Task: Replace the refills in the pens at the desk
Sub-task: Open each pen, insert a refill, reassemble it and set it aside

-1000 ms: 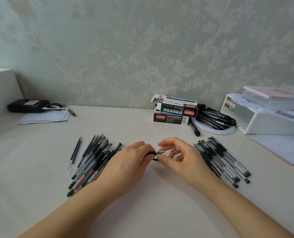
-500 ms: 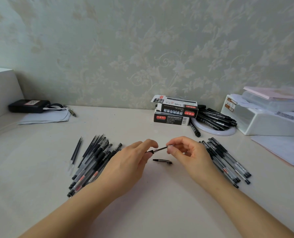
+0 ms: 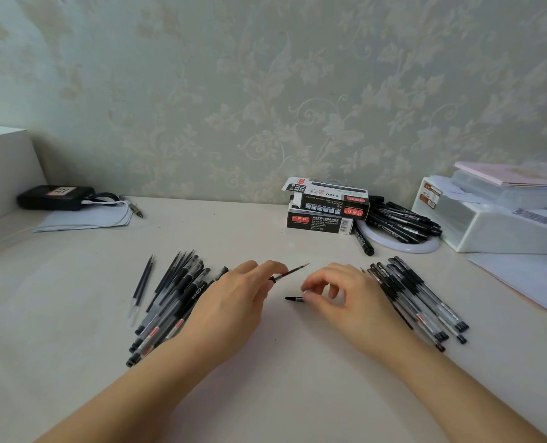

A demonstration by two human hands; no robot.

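Refill [image 3: 289,271] between two pen piles

"1120" on upper pen box [image 3: 329,199], "Q7" on pen [image 3: 199,290], "24" on black device [image 3: 55,196]

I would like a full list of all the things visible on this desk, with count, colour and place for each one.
pen in hand: one, black, tip up-right, above the desk centre
small pen part: one, black, on the desk at the right fingertips
left pen pile: many, black and clear, left of centre
loose refills: about two, dark, left of that pile
right pen pile: many, black and clear, right of centre
refill boxes: two, black, stacked at the back
marker heap: many, black, on a white round plate
white tray: one, far right
black device: one, back left
left hand: holds the pen
right hand: fingers curled, at the small part
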